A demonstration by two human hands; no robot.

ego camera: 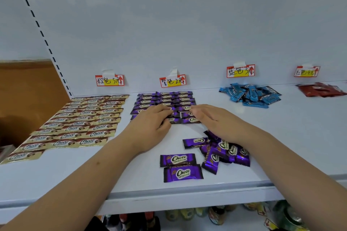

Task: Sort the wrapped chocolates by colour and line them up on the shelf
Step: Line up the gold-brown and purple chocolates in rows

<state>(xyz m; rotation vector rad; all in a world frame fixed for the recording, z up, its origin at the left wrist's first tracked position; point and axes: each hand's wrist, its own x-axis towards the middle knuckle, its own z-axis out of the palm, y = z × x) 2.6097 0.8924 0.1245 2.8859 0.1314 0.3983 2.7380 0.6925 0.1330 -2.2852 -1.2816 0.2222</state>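
Observation:
Purple wrapped chocolates lie in neat rows at the back middle of the white shelf. My left hand and my right hand rest flat on the front rows of that grid, fingers straight, fingertips touching the wrappers. A loose heap of purple chocolates sits under my right wrist, with two single purple pieces in front. Gold-brown chocolates are lined up in rows at the left. Blue chocolates form an unsorted pile at the right, and red ones lie at the far right.
Handwritten price tags are taped to the back panel above each colour group. The shelf's front lip runs across below my forearms. Bottles stand on a lower shelf. A slotted upright bounds the left side.

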